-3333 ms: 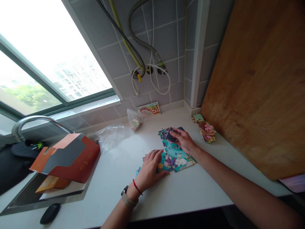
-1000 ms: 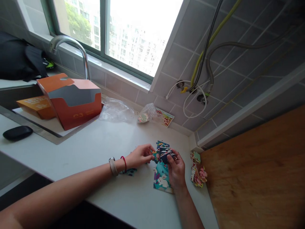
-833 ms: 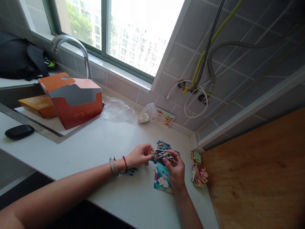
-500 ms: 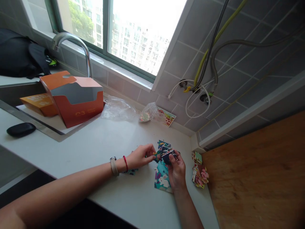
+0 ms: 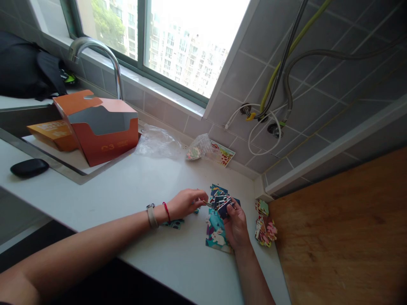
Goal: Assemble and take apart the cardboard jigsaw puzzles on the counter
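Note:
Fanned out in my right hand (image 5: 237, 222) is a bunch of dark jigsaw puzzle pieces (image 5: 223, 206), with the thumb pressed on top. The fingertips of my left hand (image 5: 190, 202) pinch a single puzzle piece (image 5: 208, 204) at the left edge of that bunch. Below the bunch, flat on the white counter, lies a joined teal puzzle section (image 5: 218, 237) with a white rabbit on it; my right hand partly covers it. More teal pieces (image 5: 173, 223) lie beneath my left wrist, mostly hidden by it.
Loose pink and green puzzle pieces (image 5: 266, 228) are heaped by the wooden board (image 5: 343, 237). Toward the wall lie a bag of pieces (image 5: 194, 152), a picture card (image 5: 225, 155) and clear plastic wrap (image 5: 159, 142). An orange box (image 5: 111, 144) and a black mouse (image 5: 29, 167) are at left.
My left hand has drawn slightly, and the piece between its fingertips now shows edge-on. The bunch in my right hand has shifted a little; the view has tilted slightly.

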Tool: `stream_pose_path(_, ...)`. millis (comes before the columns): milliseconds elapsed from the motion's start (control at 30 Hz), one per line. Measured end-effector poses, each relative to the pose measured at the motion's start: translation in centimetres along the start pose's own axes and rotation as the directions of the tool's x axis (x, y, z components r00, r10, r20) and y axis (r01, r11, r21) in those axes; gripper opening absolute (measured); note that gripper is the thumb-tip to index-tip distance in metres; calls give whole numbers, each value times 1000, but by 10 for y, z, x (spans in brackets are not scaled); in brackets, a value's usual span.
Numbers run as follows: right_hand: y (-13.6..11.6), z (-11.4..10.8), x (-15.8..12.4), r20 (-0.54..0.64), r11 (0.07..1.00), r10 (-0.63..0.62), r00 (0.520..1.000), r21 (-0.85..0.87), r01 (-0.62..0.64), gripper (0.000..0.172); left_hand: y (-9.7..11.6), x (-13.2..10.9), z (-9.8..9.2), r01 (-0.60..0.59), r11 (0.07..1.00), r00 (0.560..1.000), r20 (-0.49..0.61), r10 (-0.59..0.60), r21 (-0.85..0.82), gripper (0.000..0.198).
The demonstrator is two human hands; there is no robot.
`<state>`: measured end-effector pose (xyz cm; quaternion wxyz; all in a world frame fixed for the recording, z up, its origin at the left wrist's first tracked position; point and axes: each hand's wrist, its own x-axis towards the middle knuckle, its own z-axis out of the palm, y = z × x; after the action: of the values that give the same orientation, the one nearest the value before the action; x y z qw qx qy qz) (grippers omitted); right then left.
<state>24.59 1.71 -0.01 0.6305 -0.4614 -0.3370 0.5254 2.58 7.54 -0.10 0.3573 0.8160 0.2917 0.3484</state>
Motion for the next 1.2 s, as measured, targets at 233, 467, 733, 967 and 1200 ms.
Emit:
stream_pose_path(233, -5, 1, -1, -6, 1000, -5, 1000, 15, 5, 47, 2, -5, 8, 24, 997, 999, -32, -22, 73, 7)
stream_pose_path(467, -4, -4, 1, -17, 998, 10, 1000, 60, -9, 41, 3, -2, 4, 44, 997, 996, -75, -40, 62, 5)
stream_pose_path(733, 11, 2, 0, 20, 999, 32, 999, -20, -32, 53, -16, 4, 12, 205, 863, 978, 55, -203, -462, 28)
stream_pose_path(967, 15, 9, 0, 6, 999, 21, 1000, -38, -21, 53, -12, 2, 11, 139, 881, 989, 18, -147, -453, 16)
stream_pose_path(1200, 8, 8, -3, 1, 999, 39, 999, -37, -39, 52, -6, 1, 3, 127, 876, 989, 123, -78, -466, 26)
